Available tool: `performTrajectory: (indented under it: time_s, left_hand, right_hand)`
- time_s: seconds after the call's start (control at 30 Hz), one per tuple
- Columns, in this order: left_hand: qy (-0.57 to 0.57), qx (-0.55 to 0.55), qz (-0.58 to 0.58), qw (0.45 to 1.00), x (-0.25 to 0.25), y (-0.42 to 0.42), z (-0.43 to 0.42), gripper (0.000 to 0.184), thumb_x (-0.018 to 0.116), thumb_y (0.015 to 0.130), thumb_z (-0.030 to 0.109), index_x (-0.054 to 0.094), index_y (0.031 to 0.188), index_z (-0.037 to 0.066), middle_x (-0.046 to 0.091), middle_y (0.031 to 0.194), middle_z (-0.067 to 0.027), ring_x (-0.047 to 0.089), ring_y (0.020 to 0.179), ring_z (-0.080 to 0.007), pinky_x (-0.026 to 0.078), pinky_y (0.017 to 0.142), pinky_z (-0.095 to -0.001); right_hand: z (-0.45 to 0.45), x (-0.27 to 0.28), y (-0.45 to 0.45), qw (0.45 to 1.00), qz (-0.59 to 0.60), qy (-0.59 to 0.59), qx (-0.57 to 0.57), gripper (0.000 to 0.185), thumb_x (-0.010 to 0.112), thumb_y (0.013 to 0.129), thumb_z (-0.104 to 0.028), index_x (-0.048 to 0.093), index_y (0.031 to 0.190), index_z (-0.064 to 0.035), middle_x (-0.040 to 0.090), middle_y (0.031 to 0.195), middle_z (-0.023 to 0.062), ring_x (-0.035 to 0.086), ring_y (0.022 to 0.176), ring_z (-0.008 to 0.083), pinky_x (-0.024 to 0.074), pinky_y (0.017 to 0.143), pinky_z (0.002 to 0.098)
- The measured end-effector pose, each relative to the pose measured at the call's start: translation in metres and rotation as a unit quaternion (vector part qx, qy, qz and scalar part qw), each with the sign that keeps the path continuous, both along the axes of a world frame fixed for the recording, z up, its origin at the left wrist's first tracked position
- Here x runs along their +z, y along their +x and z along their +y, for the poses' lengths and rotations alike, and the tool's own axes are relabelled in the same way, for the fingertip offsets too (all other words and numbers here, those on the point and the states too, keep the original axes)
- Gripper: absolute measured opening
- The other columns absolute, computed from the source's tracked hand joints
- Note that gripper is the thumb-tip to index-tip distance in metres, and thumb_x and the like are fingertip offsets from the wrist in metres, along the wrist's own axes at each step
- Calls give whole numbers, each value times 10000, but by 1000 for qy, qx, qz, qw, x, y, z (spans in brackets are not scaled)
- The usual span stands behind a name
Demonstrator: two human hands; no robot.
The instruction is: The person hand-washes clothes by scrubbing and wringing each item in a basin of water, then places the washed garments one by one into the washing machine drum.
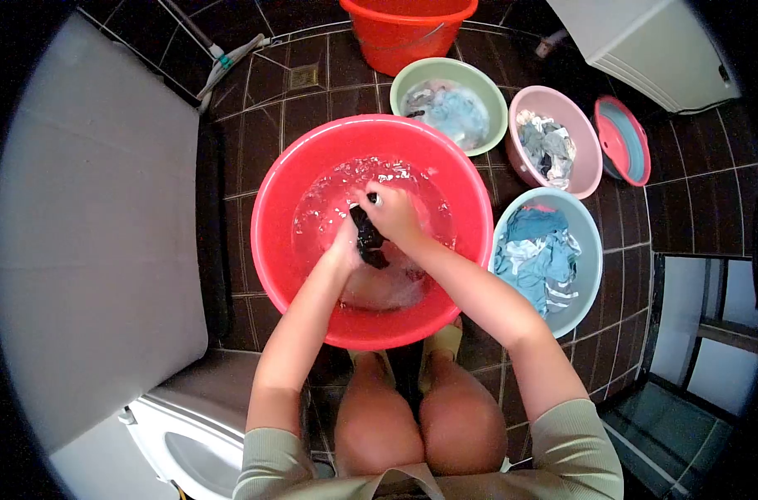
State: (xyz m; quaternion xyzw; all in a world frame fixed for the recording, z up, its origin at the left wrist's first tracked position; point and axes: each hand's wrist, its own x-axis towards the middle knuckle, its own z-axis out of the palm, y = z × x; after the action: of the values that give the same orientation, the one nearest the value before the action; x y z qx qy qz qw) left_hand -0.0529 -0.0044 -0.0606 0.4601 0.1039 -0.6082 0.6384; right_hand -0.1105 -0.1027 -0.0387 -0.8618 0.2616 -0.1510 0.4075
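Both of my hands are over the large red basin (271, 258), which holds rippling water. A small black cloth (368, 237) hangs between them, dark and wet. My right hand (393, 218) is closed on its upper end, near the middle of the basin. Beside it on the left, my left hand (346, 237) is closed round the cloth's side, low over the water. Some of the left fingers are hidden behind the cloth and the right hand.
Behind stand a red bucket (404, 42) and a green basin (498, 125) with soaking clothes. To the right are a pink basin (585, 158) of clothes, a blue basin (591, 275) of blue clothes and a collapsible basin (616, 137). A toilet (187, 442) is at lower left.
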Motion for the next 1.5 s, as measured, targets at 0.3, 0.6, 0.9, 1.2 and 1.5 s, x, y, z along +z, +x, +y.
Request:
performTrajectory:
  time_s: [0.3,0.6,0.9,1.2,1.5]
  left_hand:
    - [239,-9,-553,798,-12,10,4,400,522,759,301,447,1039,26,478,977,-145,453,965,-301,357,863,-408]
    - [341,-436,-590,588,-23,-8,8,637,592,633,259,391,1211,83,426,1213,-156,398,1130,-341,376,906,-413]
    - [184,-223,-627,723,-33,13,11,542,585,596,57,488,1127,98,584,978,-153,547,954,-294,436,797,-371]
    - [-29,-80,-89,992,33,-5,-13,240,551,717,71,490,946,35,533,817,-87,523,776,-214,439,688,-354]
    - [-258,211,142,932,42,15,-2,390,459,760,209,474,1119,57,525,1103,-116,460,1060,-281,306,951,-454]
  right_hand:
    - [-25,7,-8,978,-40,-205,-11,361,620,604,-100,545,953,-149,507,976,47,461,993,239,342,810,387]
    - [0,-49,-25,898,331,-168,235,641,643,609,-316,439,1199,-168,449,1202,125,447,1091,303,335,913,447]
    - [-24,-23,-5,981,50,178,56,287,588,631,-188,616,854,-8,627,780,126,612,724,231,478,626,329]
    - [-29,19,-2,918,-340,179,103,125,494,673,60,583,719,-15,589,748,68,565,734,178,459,677,286]
    - [-25,30,-8,987,-134,-71,46,396,692,529,-172,566,881,-41,467,1043,143,415,1042,314,332,877,390]
